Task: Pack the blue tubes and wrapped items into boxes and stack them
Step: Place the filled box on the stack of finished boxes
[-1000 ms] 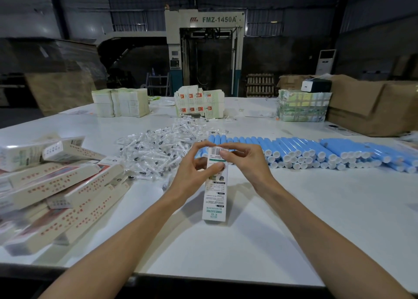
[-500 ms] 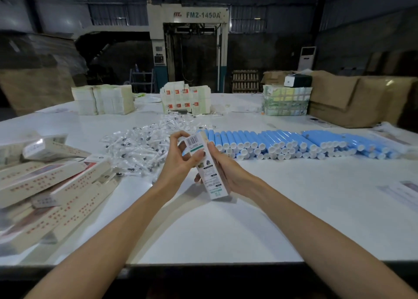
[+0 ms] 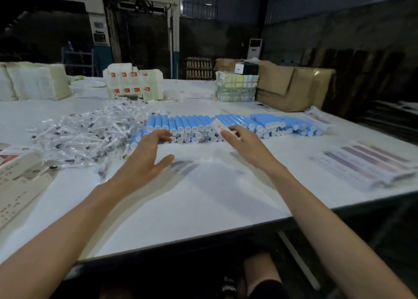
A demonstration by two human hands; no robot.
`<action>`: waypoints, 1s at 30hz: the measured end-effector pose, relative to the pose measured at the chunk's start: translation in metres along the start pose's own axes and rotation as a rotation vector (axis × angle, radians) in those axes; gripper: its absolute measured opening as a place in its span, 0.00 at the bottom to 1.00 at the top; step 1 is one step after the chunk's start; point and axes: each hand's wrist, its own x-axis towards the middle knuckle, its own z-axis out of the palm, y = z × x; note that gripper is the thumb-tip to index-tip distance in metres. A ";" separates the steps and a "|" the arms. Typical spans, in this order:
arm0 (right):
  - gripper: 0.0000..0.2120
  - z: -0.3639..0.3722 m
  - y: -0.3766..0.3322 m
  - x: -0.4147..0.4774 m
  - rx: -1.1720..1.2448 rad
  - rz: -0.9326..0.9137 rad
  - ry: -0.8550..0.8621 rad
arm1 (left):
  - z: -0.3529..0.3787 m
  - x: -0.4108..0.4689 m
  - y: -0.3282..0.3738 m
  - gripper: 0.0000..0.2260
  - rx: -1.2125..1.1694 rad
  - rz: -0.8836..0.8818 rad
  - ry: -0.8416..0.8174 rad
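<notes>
1. Since half a second back, the left hand [image 3: 147, 156] has let go of the small box [image 3: 220, 126], and both hands have gone forward to the blue tubes [image 3: 192, 122].
2. That left hand is spread loose and holds nothing. Its fingertips are just at the white caps at the row's left end.
3. The right hand [image 3: 246, 144] seems to pinch the box at its fingertips, over the middle of the row. Blur hides the grip's detail.
4. The tubes lie side by side in a row across the tabletop [image 3: 203, 196], straight ahead of both hands. Their long axes point away from the person, with the capped ends nearest.
5. A tube would likely come out by its cap end, drawn toward the body. The empty left hand is the better placed for that.
6. The wrapped items [image 3: 90, 133] are heaped just left of the left hand, reaching the row's left end.
</notes>
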 end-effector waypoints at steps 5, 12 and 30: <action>0.28 -0.075 0.084 -0.027 -0.577 0.250 0.243 | -0.001 0.003 0.004 0.21 0.091 0.112 0.008; 0.24 -0.112 0.140 -0.074 -0.958 0.416 0.236 | 0.002 0.003 0.006 0.15 0.169 0.143 -0.044; 0.21 -0.107 0.138 -0.082 -1.078 0.379 0.369 | 0.001 -0.001 -0.004 0.13 0.138 0.066 -0.125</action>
